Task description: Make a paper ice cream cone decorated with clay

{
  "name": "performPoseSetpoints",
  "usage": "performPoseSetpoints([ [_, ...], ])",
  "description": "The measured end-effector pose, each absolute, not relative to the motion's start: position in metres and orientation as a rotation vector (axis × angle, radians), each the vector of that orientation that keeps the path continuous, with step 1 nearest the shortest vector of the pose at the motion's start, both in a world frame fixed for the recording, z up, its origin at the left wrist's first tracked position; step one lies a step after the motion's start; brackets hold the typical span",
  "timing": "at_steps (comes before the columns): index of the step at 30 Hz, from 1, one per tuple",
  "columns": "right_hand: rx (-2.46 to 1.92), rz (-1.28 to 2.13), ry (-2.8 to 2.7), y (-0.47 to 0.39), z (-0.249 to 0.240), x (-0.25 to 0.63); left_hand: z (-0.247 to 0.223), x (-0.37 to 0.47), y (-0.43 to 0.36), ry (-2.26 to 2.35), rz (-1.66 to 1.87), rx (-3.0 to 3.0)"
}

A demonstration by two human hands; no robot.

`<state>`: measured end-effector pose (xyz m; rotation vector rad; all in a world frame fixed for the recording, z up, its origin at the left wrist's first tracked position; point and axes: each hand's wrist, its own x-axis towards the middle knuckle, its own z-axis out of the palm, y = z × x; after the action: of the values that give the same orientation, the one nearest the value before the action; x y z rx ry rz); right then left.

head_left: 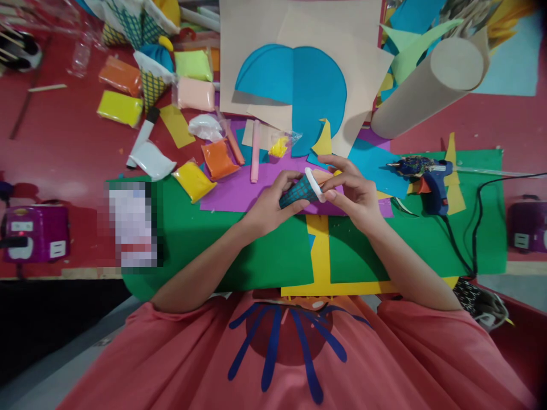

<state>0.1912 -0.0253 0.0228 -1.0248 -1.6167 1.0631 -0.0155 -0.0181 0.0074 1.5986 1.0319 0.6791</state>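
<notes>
A small teal craft cone point(296, 192) with a dark grid pattern lies tilted in my left hand point(265, 208), its fingers and thumb wrapped round it. A thick white rim point(315, 185) circles its wide end, which faces right. Inside the opening a peach-coloured piece point(321, 175) shows. My right hand point(359, 196) pinches at the rim with thumb and forefinger, its other fingers bent above. A small yellow bit point(337, 172) peeks out by those fingers; what it belongs to is hidden.
Beneath my hands lie purple point(231, 196) and green sheets point(192, 250). A glue gun point(433, 179) with a cable lies right. Several clay packets point(194, 181) and a finished cone point(152, 85) lie left. A large cardboard tube point(427, 85) lies behind; a blue paper shape point(318, 91) sits on beige paper.
</notes>
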Motion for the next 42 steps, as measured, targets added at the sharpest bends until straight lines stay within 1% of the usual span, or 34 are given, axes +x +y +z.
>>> performPoseSetpoints([
  [5, -1.104, 1.028, -1.609, -0.0245, 0.0195, 0.1894, 0.0070, -0.0154, -0.0192, 1.073, 0.670, 1.640],
  [16, -1.116, 0.945, -1.611, -0.0271, 0.0197, 0.1879, -0.0007, -0.0166, -0.0203, 1.141, 0.671, 1.704],
  [25, -1.125, 0.982, -1.571, -0.0267, 0.0171, 0.1862, -0.0001, -0.0160, -0.0205, 1.155, 0.699, 1.734],
  [32, -1.147, 0.924, -1.524, -0.0296, 0.0162, 0.1859, -0.0001, -0.0171, -0.0212, 1.154, 0.654, 1.753],
  [42, -1.148, 0.802, -1.643, -0.0281, 0.0174, 0.1881, 0.0036, -0.0173, -0.0213, 1.209, 0.600, 1.856],
])
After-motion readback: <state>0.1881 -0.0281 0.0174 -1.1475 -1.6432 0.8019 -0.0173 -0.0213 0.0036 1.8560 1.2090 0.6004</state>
